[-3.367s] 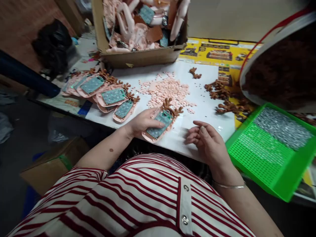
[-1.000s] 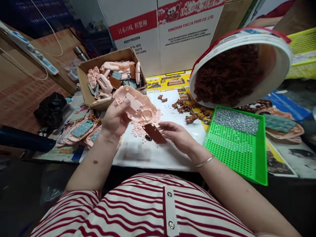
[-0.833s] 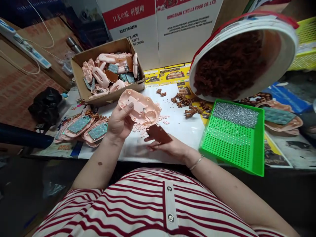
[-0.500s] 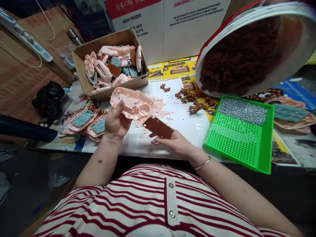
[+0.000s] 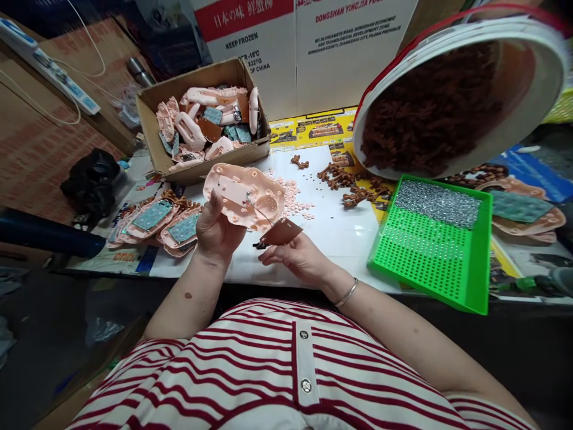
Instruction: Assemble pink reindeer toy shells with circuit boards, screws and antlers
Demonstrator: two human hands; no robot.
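Observation:
My left hand (image 5: 217,230) is closed on the near edge of a pink plastic toy shell (image 5: 244,197), held up above the white sheet with its hollow inner side towards me. A thin wire runs from the shell to a brown circuit board (image 5: 281,232). My right hand (image 5: 298,258) grips that board from below, just right of the shell. Small pink round buttons (image 5: 293,197) lie scattered on the sheet behind the shell.
A cardboard box (image 5: 203,122) of pink shells stands at the back left. Finished pink pieces with green boards (image 5: 159,221) lie at the left. A tilted white bucket (image 5: 456,95) spills brown antlers (image 5: 347,182). A green tray (image 5: 432,239) with small screws sits at the right.
Earlier my left hand pressed an assembled piece on the table; now it holds a bare shell up. Over the last second my right hand brought the brown board closer under the shell and tilted it.

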